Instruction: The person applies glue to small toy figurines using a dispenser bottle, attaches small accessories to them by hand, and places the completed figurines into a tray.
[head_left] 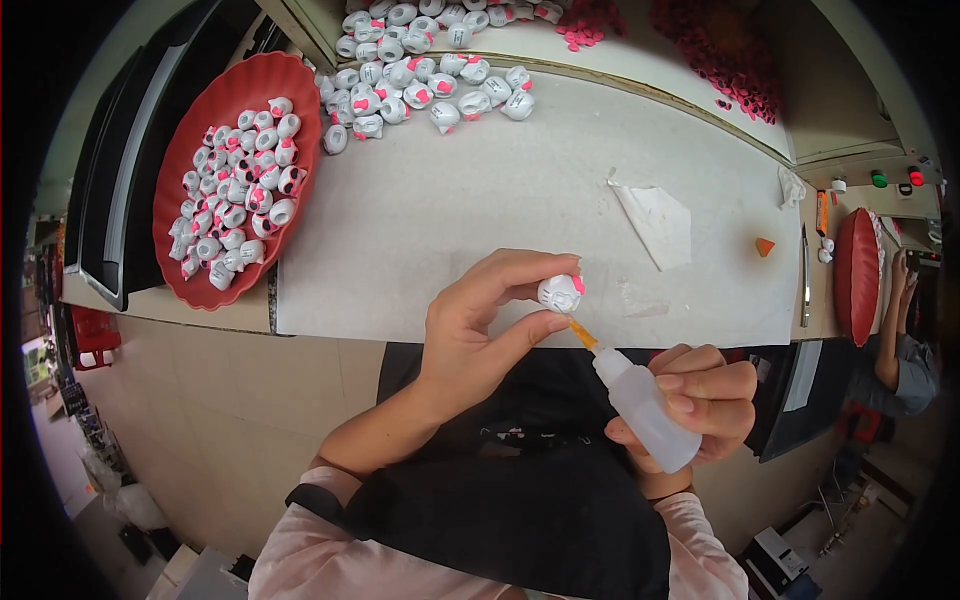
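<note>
the left hand (470, 330) pinches a small white toy head (560, 292) with a pink bow between thumb and fingertips. just below it, the right hand (700, 395) is closed around a white squeeze bottle (645, 405), its orange tip touching the toy's underside. up-left of the left hand sits a red tray (180, 160) full of similar pieces.

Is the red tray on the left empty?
No, the red tray is filled with many small white figurines that have pink parts.
</note>
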